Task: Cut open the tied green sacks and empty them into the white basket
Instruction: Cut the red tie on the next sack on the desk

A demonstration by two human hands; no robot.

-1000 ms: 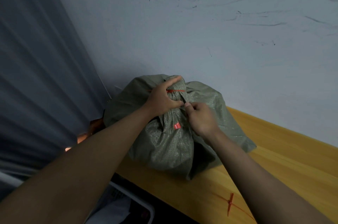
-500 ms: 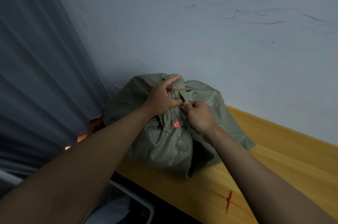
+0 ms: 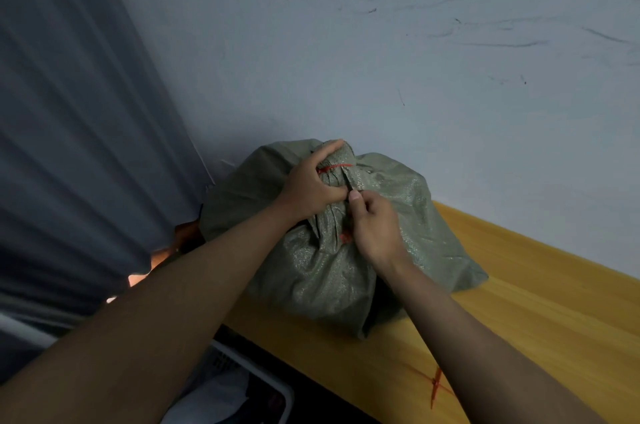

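We reach both bare forearms forward and inward until our hands nearly meet. Our left hand is curled, thumb lying up and over, gripping the bunched neck of the sack. Our right hand is curled just beside it, thumb tip pressed forward.
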